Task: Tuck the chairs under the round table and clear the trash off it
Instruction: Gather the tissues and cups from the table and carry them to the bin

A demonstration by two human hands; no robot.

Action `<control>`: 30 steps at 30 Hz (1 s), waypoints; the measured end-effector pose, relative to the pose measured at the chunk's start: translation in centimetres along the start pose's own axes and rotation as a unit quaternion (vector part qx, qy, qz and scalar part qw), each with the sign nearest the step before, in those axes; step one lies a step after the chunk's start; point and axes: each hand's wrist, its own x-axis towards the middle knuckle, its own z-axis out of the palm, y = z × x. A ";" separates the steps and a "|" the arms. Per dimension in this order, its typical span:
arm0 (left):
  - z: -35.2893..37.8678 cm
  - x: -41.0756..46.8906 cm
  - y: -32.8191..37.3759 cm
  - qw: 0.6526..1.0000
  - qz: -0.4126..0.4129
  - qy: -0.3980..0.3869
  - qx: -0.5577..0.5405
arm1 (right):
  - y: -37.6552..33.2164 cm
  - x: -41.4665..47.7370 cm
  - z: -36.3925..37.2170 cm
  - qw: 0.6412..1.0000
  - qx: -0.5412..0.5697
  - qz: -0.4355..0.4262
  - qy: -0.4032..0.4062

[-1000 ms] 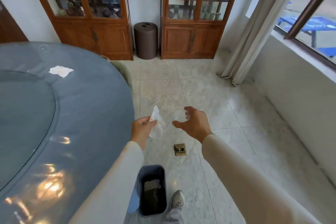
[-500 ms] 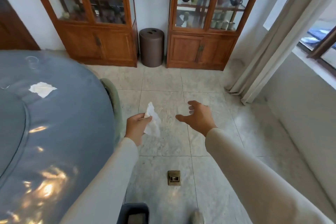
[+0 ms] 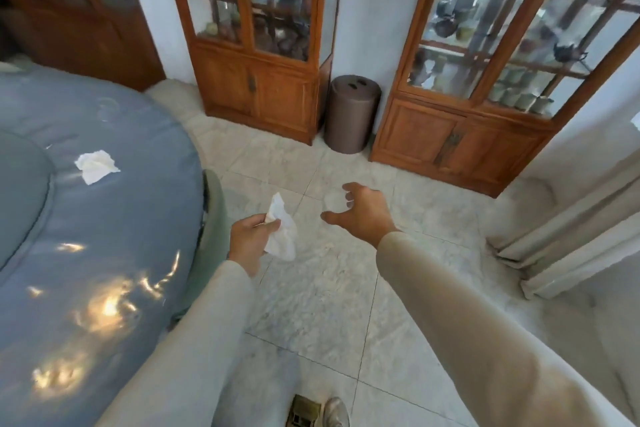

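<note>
The person stands at the right edge of the round table (image 3: 121, 218), both arms stretched out over the tiled floor (image 3: 311, 305). The left hand (image 3: 251, 239) pinches a crumpled white tissue (image 3: 282, 234) between thumb and curled fingers, and the paper hangs just off the table's rim. The right hand (image 3: 363, 215) is further right and a little farther out. Its fingers and thumb curve round what looks like a see-through cup (image 3: 332, 201), though that is blurred and hard to make out.

On the blue-grey tabletop, well left of the hands, lies a second tissue (image 3: 97, 166). Beyond it, near the far edge, stands a faint clear cup (image 3: 107, 109). A green chair (image 3: 214, 218) sits tight against the table's right side, just beside the left hand.

Against the far wall a brown bin (image 3: 351, 114) stands between two wooden cabinets (image 3: 256, 87) with glass doors. A pale curtain (image 3: 571, 218) hangs on the right. Near the person's shoe (image 3: 336, 412) a brass floor socket (image 3: 303, 412) is set in the tiles.
</note>
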 end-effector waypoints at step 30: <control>-27.1 34.0 13.6 0.912 -0.053 0.368 -0.172 | -34.1 43.1 27.5 0.914 -0.071 -0.286 -0.278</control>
